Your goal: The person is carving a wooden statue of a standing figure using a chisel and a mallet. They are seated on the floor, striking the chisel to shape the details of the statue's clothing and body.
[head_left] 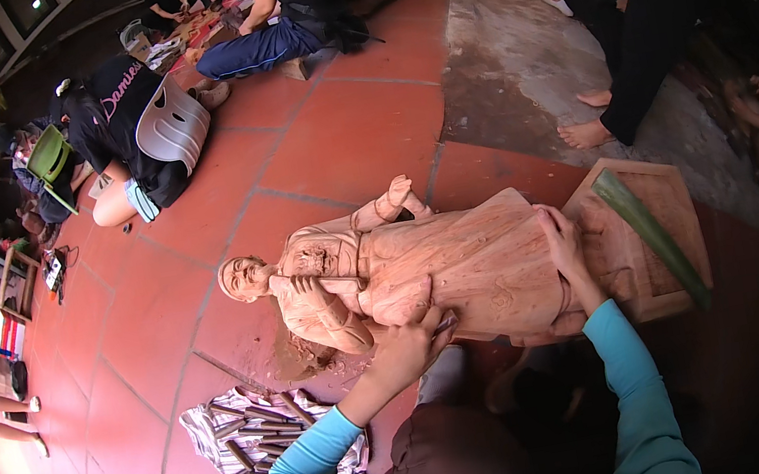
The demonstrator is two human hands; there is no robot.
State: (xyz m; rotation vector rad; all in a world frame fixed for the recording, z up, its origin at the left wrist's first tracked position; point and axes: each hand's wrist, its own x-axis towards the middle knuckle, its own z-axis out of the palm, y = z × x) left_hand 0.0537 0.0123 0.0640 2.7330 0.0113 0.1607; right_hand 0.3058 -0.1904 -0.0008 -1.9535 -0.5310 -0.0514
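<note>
A pale, reddish wooden statue (405,268) of a figure lies on its side on the red tiled floor (324,146), head toward the left, its square base (647,242) at the right. The wood is bare and matt, with carved folds and a small spiral cut into the robe. The left hand (408,348) presses against the statue's lower edge, its grip clenched around a thin tool (444,324) of which only a short tip shows; what kind of tool it is cannot be told. The right hand (563,251) lies flat on the robe near the base, grip released, fingers spread. Both arms wear teal sleeves. A green, rounded bar (651,237) leans across the base. Wood chips (304,355) gather under the statue's shoulder. Lower left, a striped cloth (207,437) holds a heap of wooden-handled chisels (253,439), partly covered by the left sleeve. Farther off, other people sit on the floor, one against a white plastic chair back (172,123).
</note>
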